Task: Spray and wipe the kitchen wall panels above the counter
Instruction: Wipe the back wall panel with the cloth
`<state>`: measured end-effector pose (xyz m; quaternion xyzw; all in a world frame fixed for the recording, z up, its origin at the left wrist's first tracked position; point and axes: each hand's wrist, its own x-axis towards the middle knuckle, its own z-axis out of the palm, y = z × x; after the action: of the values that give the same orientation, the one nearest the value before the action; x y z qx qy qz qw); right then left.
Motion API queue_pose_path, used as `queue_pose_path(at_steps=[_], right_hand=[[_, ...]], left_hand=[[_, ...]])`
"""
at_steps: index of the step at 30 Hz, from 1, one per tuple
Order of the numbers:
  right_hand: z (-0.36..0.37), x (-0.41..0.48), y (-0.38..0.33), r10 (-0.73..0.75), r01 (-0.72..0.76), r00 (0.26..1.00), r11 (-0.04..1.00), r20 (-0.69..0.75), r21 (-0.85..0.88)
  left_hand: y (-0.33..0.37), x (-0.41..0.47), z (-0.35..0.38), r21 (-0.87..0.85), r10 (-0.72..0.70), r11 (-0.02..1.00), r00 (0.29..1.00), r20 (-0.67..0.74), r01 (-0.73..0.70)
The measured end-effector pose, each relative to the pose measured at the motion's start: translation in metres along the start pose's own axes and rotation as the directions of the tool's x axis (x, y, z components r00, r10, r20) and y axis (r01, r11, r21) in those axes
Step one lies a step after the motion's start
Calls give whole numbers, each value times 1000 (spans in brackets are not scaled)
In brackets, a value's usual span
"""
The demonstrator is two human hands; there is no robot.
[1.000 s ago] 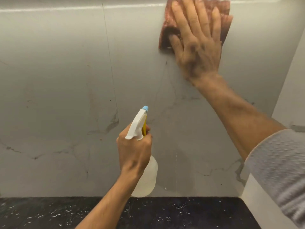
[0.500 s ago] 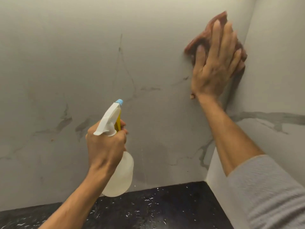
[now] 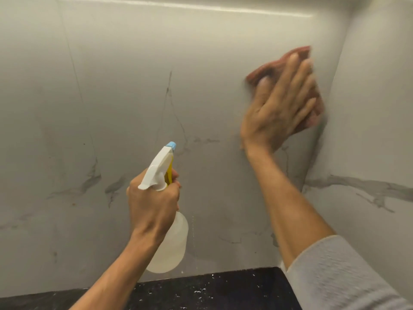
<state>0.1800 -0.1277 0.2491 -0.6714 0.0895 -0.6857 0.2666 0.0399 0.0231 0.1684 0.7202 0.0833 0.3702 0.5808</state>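
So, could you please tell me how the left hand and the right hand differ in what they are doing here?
The left hand is closed around the neck of the spray bottle, held off the wall panel; the right hand lies flat and open, pressing the reddish cloth against it. The left looks sharp, the right blurred. The left sits lower, the right higher near the corner. Both face the wall.

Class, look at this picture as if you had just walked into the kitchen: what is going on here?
A person is cleaning the marble-look wall panel above a dark speckled counter. The right hand presses a reddish cloth flat against the panel, close to the corner where it meets the side wall; the blur suggests a wiping stroke. The left hand holds a translucent spray bottle by its neck, white head and blue nozzle aimed at the panel. No spray mist is visible.
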Motion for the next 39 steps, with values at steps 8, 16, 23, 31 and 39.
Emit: queue_pose_path(at_steps=[8,16,23,31,39], right_hand=[[10,55,-16,-495,489,865,868,79,89],[-31,-72,27,-926,908,282,342,252,242],[0,-28,-21,-526,515,847,847,71,135],[-60,-207,149,-907,946,-82,59,412,319],[-36,-158,103,-882,861,306,417,357,291]], left_hand=[[8,8,-10,-7,27,1000,999,-25,-28],[1,7,-9,75,69,995,994,-90,-63],[-5,14,-8,57,58,997,993,-106,-52],[-26,3,-7,48,54,998,995,-82,-50],[-44,-6,0,-4,-16,1000,999,-34,16]])
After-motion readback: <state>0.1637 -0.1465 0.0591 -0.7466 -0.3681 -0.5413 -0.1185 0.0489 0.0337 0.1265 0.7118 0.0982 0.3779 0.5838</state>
